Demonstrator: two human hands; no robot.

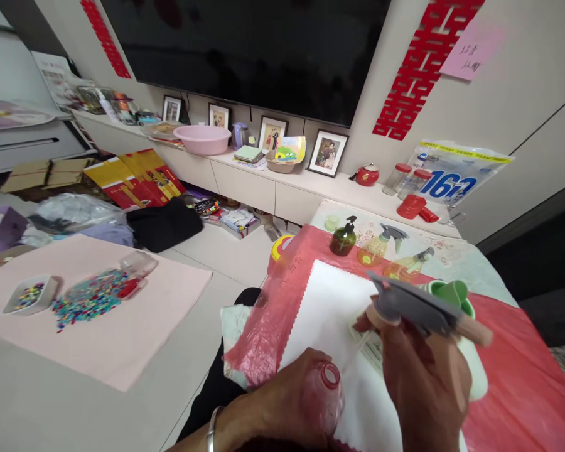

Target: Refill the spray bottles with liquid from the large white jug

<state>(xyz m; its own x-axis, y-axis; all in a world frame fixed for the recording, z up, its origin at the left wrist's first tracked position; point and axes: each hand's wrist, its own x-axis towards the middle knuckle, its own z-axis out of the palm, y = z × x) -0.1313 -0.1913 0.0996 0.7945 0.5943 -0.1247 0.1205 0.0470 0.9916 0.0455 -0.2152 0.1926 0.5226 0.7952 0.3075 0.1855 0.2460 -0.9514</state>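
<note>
My left hand (285, 398) is wrapped around a clear pinkish bottle (327, 408), whose open mouth faces up. Up and to the right of it, my right hand (426, 376) grips a grey trigger spray head (414, 304), slightly blurred. From the spray head a thin pale dip tube (355, 350) slants down toward the bottle's mouth, apart from it as far as I can see. Under both hands lies a white scallop-edged sheet (322, 307). Behind it stand a dark green spray bottle (343, 241) and two yellowish ones, the nearer partly covered by the spray head.
A white container (478, 370) with a green top (452, 294) stands beside my right hand on a red plastic cover (527, 376). Beads (91, 298) lie spilled on a pink sheet (136, 339) at left. A low cabinet (249, 179) holds framed photos and a pink basin (202, 139).
</note>
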